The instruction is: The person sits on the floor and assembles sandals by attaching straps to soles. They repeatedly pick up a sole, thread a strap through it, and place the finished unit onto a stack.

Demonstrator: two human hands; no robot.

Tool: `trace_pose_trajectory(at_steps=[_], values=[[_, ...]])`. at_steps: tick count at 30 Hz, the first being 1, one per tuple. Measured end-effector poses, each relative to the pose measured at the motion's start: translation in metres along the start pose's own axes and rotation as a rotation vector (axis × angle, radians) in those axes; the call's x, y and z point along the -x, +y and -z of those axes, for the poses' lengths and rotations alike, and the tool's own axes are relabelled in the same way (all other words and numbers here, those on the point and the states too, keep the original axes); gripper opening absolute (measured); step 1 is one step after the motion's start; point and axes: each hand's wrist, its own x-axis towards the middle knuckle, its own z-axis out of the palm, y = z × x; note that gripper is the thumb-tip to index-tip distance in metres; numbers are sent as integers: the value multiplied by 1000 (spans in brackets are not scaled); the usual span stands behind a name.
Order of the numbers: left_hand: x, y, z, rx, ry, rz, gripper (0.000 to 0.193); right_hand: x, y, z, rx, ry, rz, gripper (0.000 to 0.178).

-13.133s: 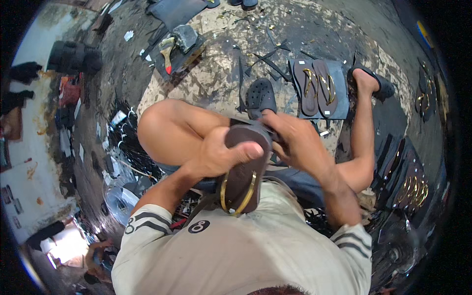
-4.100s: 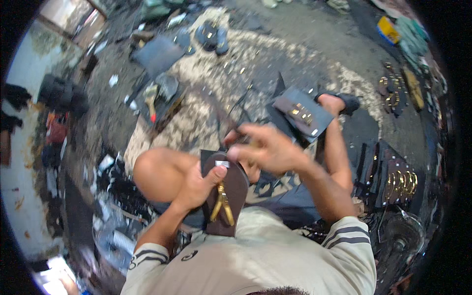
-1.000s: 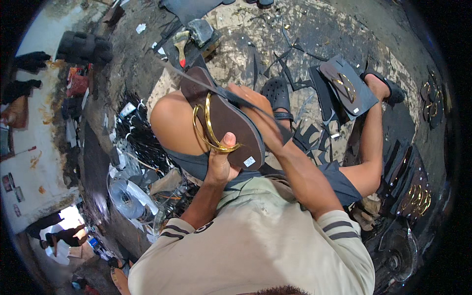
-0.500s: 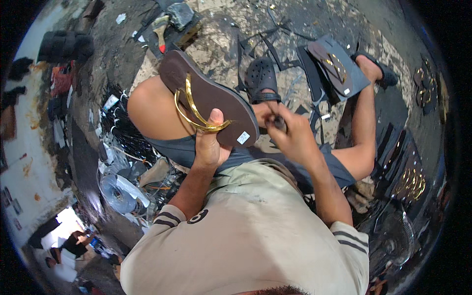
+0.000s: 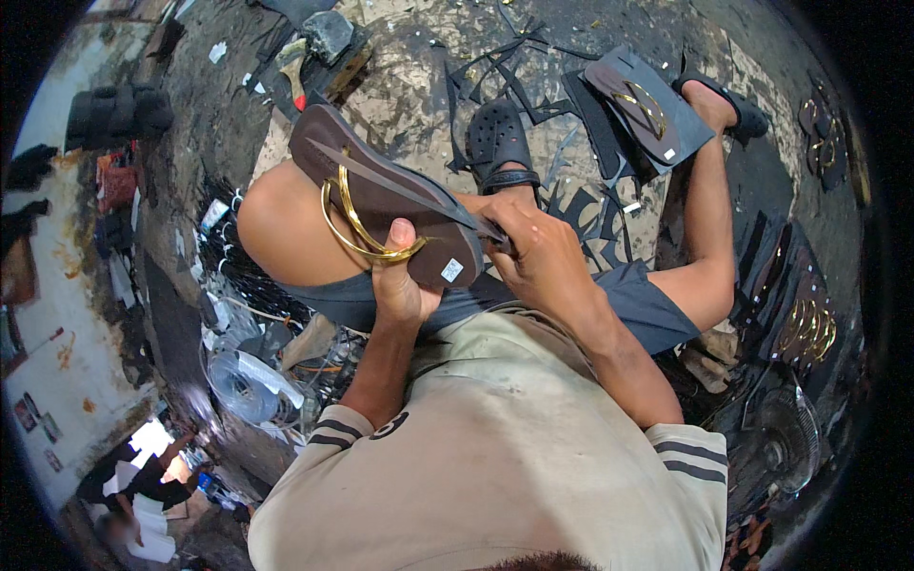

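My left hand (image 5: 405,276) grips the heel end of a brown flip-flop (image 5: 443,243), its thumb pressing on the sole beside the gold strap (image 5: 347,205). A small white sticker (image 5: 451,270) is on the heel. The toe end points up and away to the left, over my bent knee. My right hand (image 5: 543,247) is closed at the flip-flop's right edge. From it a long, pointed grey piece (image 5: 390,173), which looks like a knife blade, reaches across the sole towards the toe. My fingers cover most of its dark handle end.
Another gold-strapped flip-flop (image 5: 633,109) lies on a grey sheet by my right foot. Black offcuts (image 5: 533,100) litter the floor ahead. A red-tipped brush (image 5: 293,71) lies beside a grey block (image 5: 328,36). A clear roll (image 5: 243,381) sits left; a fan (image 5: 785,438) stands right.
My right hand has moved left from beside the flip-flop to its edge. The long grey piece now lies across the sole. The flip-flop has shifted slightly left in my left hand.
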Motion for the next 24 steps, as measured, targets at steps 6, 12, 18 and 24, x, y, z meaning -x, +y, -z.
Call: trace_pose_trajectory(at_steps=[6, 12, 18, 24], values=[[0, 2, -1, -67, -21, 8, 50, -27, -22, 9, 2, -26, 18, 30], [12, 0, 2, -83, 22, -3, 49, -56, -15, 16, -35, -195, 131, 27], [18, -7, 4, -182, 44, -70, 45, -111, -3, -42, -120, -6, 169, 35], [27, 3, 21, -42, 16, 160, 34, -166, -24, -1, -799, 26, -56, 35]])
